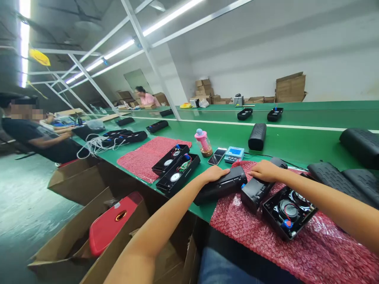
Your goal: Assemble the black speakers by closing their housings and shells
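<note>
On the red bubble wrap (pixel 296 252) at the bench's near edge lies an open speaker shell (pixel 287 213), its drivers and wires showing. Just beyond it, the left hand (pixel 214 173) rests flat, fingers stretched, on a long glossy black speaker casing (pixel 225 188). The right hand (pixel 265 170) curls its fingers around a second black housing (pixel 254 193). A phone (pixel 217 156) lies behind.

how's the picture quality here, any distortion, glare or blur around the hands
head view: wide-angle lens bows the green table and tilts the room; ceiling light strips blow out white; left hand, right hand and the black cases under them are sharp, evenly lit
</note>
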